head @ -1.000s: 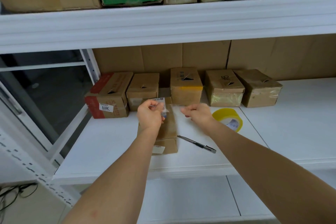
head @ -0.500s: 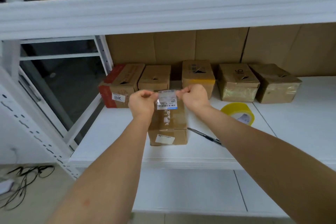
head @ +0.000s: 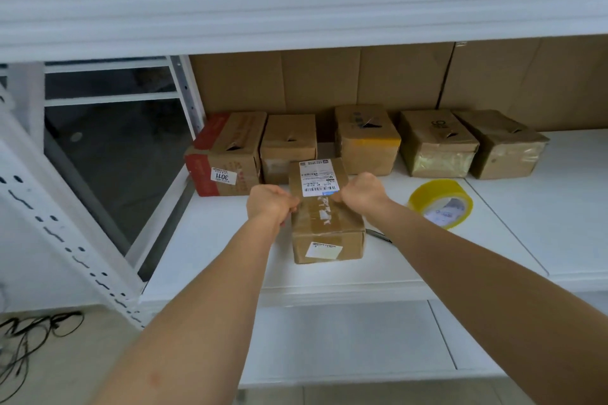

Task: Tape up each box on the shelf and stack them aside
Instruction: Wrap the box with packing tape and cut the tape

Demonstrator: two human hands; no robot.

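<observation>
Head view: the shipping label [head: 318, 177], held up in the air half a second ago, now lies flat on the brown box [head: 324, 207] at mid-shelf, so labelling looks nearly done. Left hand [head: 269, 205] and right hand [head: 362, 192], fingers curled, pinch its lower corners. Tape roll [head: 441, 202] waits nearby, right.

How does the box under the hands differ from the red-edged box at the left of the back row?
The front box is plain brown and stands alone at the shelf front; the red-edged box sits in the back row. The front box bears a large white label on top, the red-edged one a small sticker low on its front. Both are cardboard.
</observation>
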